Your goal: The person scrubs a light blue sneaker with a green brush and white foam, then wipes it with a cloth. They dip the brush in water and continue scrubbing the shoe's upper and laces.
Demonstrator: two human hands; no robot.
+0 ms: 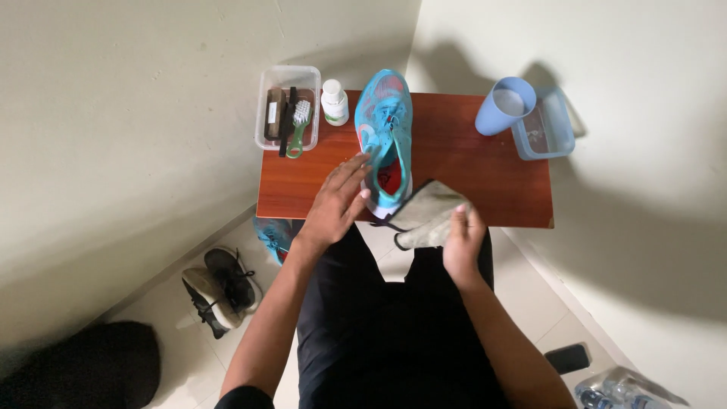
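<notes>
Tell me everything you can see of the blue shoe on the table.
The blue shoe is a turquoise sneaker with pinkish patches, blue laces and a reddish insole showing at its opening. It lies sole down on the wooden table, toe toward the wall, heel at the near edge. The left hand rests its fingers against the heel side. A grey cloth, held by the right hand, lies just beside the heel.

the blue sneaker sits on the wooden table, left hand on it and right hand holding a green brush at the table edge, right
Not quite. In the head view the right hand holds a grey cloth, not a green brush; the green-handled brush lies in the clear plastic tub at the table's far left corner. The rest stands: the blue sneaker sits on the wooden table, with the left hand against it.
</notes>
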